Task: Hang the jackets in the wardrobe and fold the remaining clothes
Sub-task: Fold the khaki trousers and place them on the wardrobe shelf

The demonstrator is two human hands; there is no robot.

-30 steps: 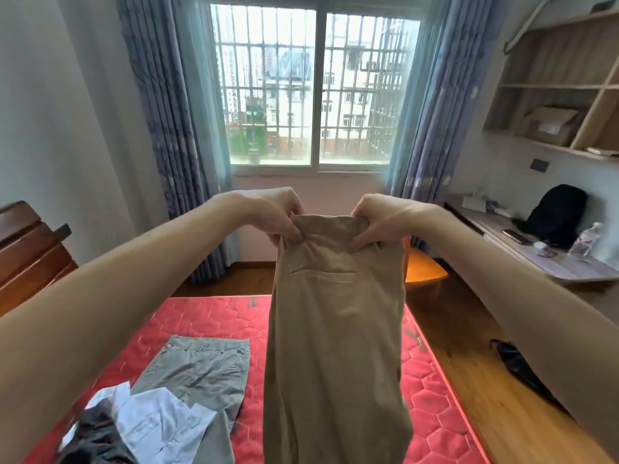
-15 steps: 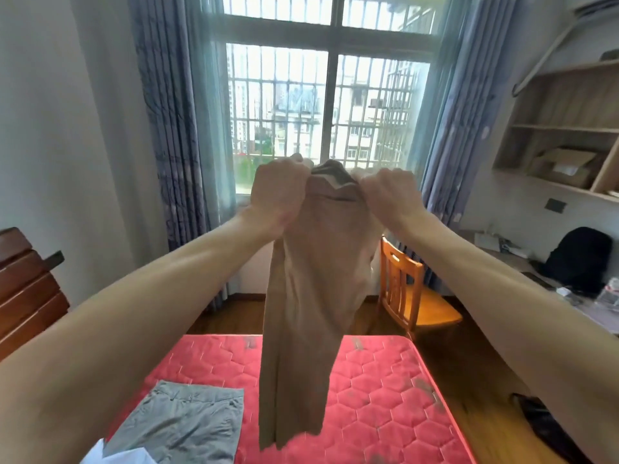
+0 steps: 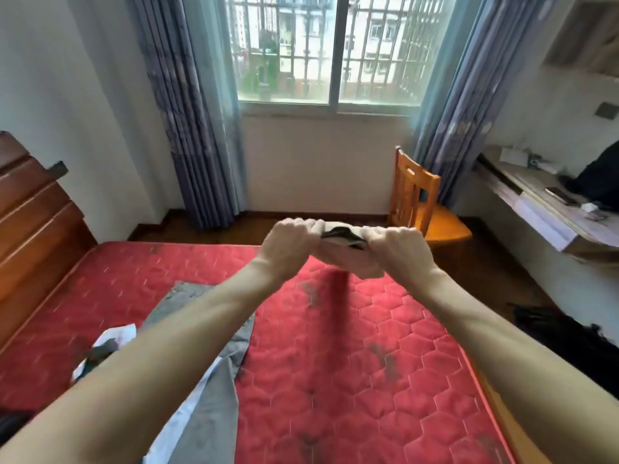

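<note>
Both my hands grip the waistband of the beige trousers (image 3: 345,254) out over the red mattress (image 3: 351,380). My left hand (image 3: 289,244) and my right hand (image 3: 397,251) are fists on either side of the band. Only the bunched waistband and a blurred bit of cloth under my right hand show; the legs are hidden behind my hands and arms. Grey trousers (image 3: 207,390) lie flat on the mattress at the lower left, partly under my left forearm. A white shirt (image 3: 114,336) and a dark garment (image 3: 97,356) lie beside them.
A wooden headboard (image 3: 30,222) stands at the left. An orange wooden chair (image 3: 422,209) is past the bed's far corner, and a desk (image 3: 542,212) with small items runs along the right wall. Dark clothing (image 3: 552,329) lies on the floor at the right.
My hands swung the beige trousers up high, then brought them down and forward over the mattress. The hanging legs are no longer in sight. The camera tilted down.
</note>
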